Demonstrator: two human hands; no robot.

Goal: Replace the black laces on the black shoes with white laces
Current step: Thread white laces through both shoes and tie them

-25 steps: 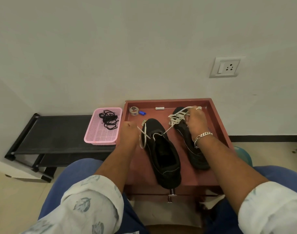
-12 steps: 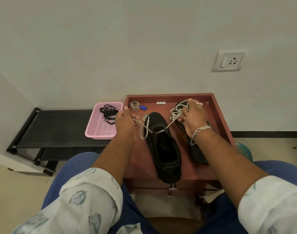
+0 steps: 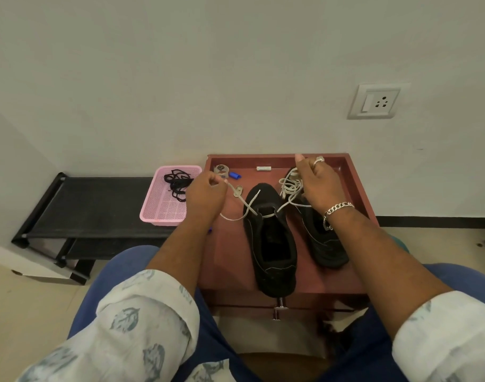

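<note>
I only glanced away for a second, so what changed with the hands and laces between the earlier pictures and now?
Both hands drew apart and away from the person, pulling the white lace tighter through the near shoe. The left hand pinches one end, the right hand holds the bunched rest. Shoes, pink basket and black laces stayed put.

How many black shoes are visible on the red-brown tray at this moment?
2. One black shoe lies in the middle of the tray, with a white lace through its front eyelets. The other shoe lies to its right, partly hidden behind the right hand.
</note>
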